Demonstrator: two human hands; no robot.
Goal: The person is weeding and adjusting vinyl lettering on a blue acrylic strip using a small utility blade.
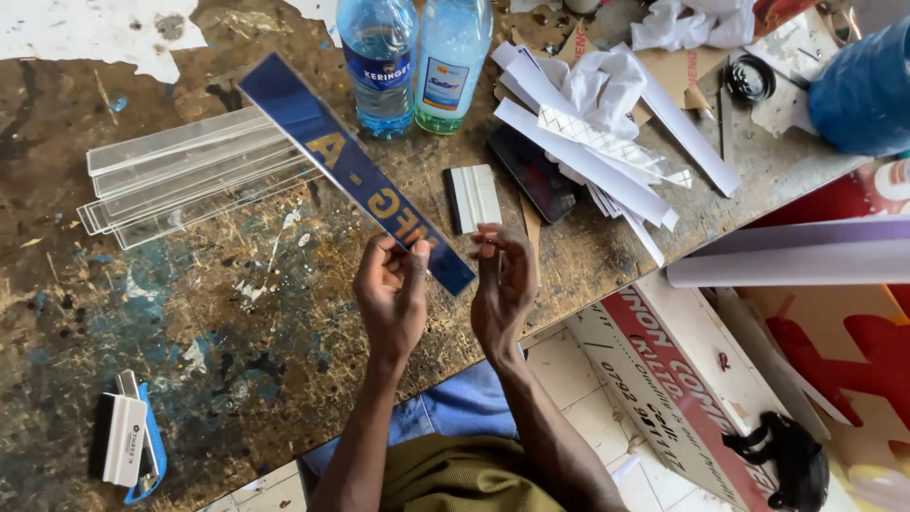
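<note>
left hand [391,289] pinching the near end of a long blue lettered strip [353,171] slanting away over the desk [237,313], right hand [502,280] closed just beside on something too thin to tell, clear strips [190,175] stacked beyond still bare

Paint-stained worktable [218,313]: clear strips [190,175], two bottles [417,57], white squeegee [472,197], paper strips [607,152].

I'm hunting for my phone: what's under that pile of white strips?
A dark flat slab, maybe a phone, sticks out from under the white strips onto the table; its upper part is covered.
</note>
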